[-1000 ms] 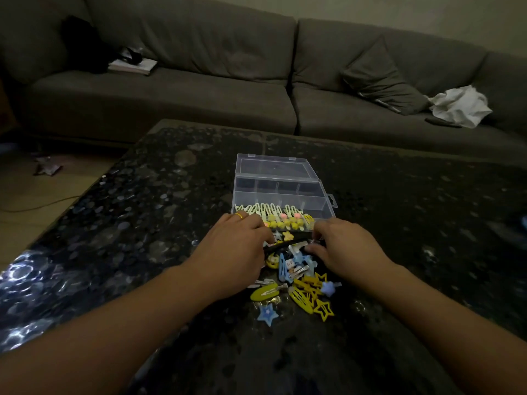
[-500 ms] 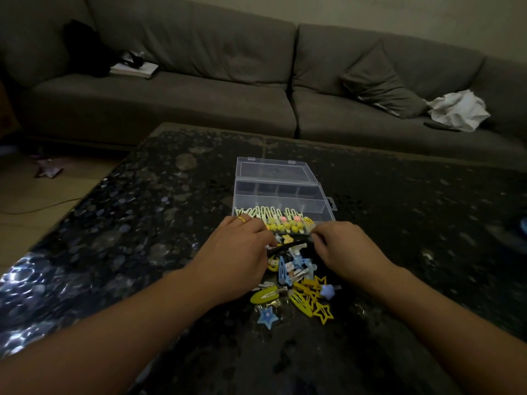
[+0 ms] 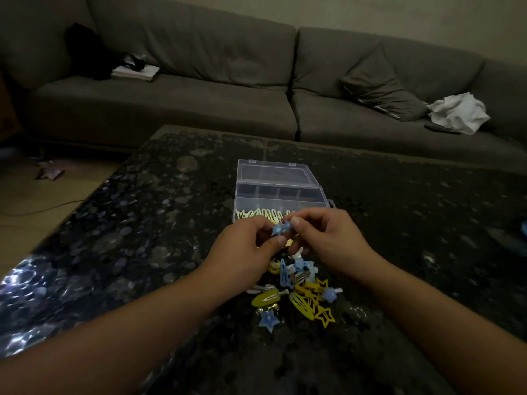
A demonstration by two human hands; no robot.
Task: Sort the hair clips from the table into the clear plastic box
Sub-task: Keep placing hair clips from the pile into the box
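Hands met just above the near edge of the clear plastic box (image 3: 278, 192) in the head view. Between them sat a small blue star clip (image 3: 281, 228), pinched by the left hand (image 3: 245, 252) with thumb and curled fingers from the left side, while the right hand (image 3: 328, 240) closed thumb and forefinger on its right side. The box stood open on the dark speckled table (image 3: 142, 223), its lid laid back on the far side, and a row of pale clips (image 3: 258, 214) filled its nearest compartment. On the near side of the box, under and behind the hands, lay a loose pile of yellow and blue hair clips (image 3: 302, 292), with another blue star (image 3: 268, 319) at its nearest edge. Beyond the box ran a grey sofa (image 3: 199, 89).
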